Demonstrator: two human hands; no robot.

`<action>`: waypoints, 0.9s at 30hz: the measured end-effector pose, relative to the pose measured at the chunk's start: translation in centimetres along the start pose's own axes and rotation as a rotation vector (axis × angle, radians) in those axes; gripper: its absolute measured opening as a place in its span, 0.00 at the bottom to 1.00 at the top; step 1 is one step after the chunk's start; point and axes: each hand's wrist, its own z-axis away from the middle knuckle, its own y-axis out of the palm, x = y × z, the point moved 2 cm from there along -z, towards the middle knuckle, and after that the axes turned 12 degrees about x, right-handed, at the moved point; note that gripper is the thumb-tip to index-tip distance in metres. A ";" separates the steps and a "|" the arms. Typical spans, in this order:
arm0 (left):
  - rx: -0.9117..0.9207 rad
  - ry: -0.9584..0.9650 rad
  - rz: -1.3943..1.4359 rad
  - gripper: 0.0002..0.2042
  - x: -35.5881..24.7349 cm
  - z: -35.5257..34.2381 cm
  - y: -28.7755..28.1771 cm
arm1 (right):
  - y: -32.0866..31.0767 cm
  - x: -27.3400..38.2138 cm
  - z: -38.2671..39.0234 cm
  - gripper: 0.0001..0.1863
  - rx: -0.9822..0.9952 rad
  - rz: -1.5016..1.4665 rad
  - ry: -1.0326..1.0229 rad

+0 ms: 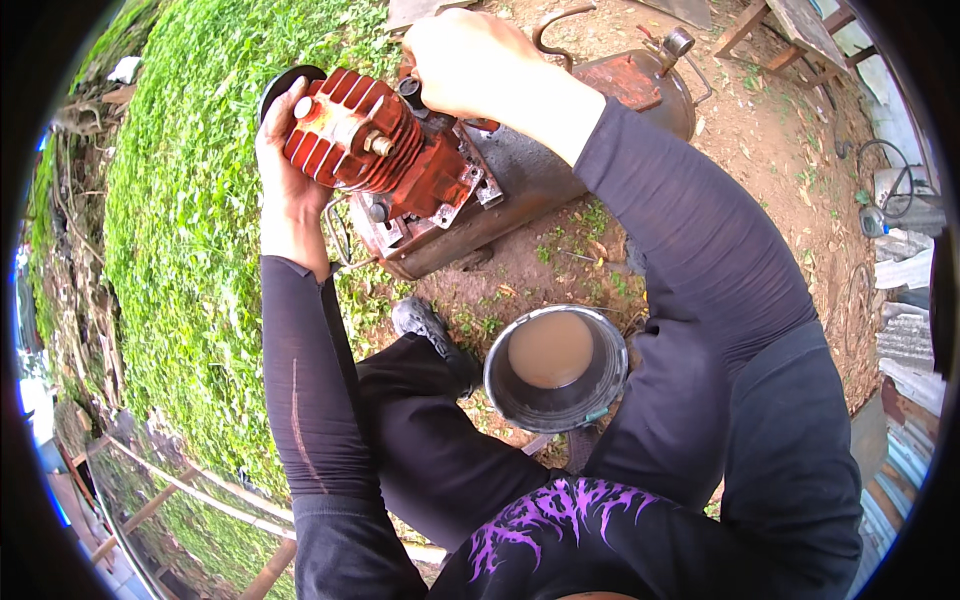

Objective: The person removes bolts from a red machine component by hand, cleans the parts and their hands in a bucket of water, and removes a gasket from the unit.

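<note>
Daylight falls on bare brown dirt (760,130) right of the hands, thick green grass (190,200) left of them, wooden furniture legs (770,30) beyond.

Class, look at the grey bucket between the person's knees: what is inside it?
The grey bucket holds cloudy brown liquid. Anything beneath that surface is hidden.

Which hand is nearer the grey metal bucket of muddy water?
Left, narrowly. The left hand grips the red finned compressor head, up and left of the bucket. The right hand is higher, on the compressor's top.
</note>
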 end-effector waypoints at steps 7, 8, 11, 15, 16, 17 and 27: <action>0.010 0.008 0.044 0.15 -0.2 0.3 1.0 | -0.6 2.0 -2.6 0.09 0.118 0.121 -0.110; 0.008 0.003 0.045 0.15 -0.1 0.3 0.7 | -1.4 1.8 -3.4 0.10 0.174 0.116 -0.110; 0.019 -0.004 0.089 0.14 0.1 0.3 1.0 | -1.0 1.1 -6.4 0.12 0.339 0.112 -0.205; -0.041 0.004 0.000 0.16 -0.7 0.7 -0.9 | 1.1 1.2 -9.8 0.14 0.477 0.191 -0.404; -0.065 0.005 0.009 0.16 -1.1 1.1 -1.0 | 2.2 1.0 -11.2 0.14 0.535 0.240 -0.445; -0.077 0.001 0.029 0.16 -0.9 1.0 -0.8 | 3.7 -0.4 -12.1 0.14 0.560 0.418 -0.632; 0.023 0.003 0.048 0.13 -0.3 0.3 -0.7 | 2.8 -5.7 -7.2 0.11 0.846 -0.705 0.087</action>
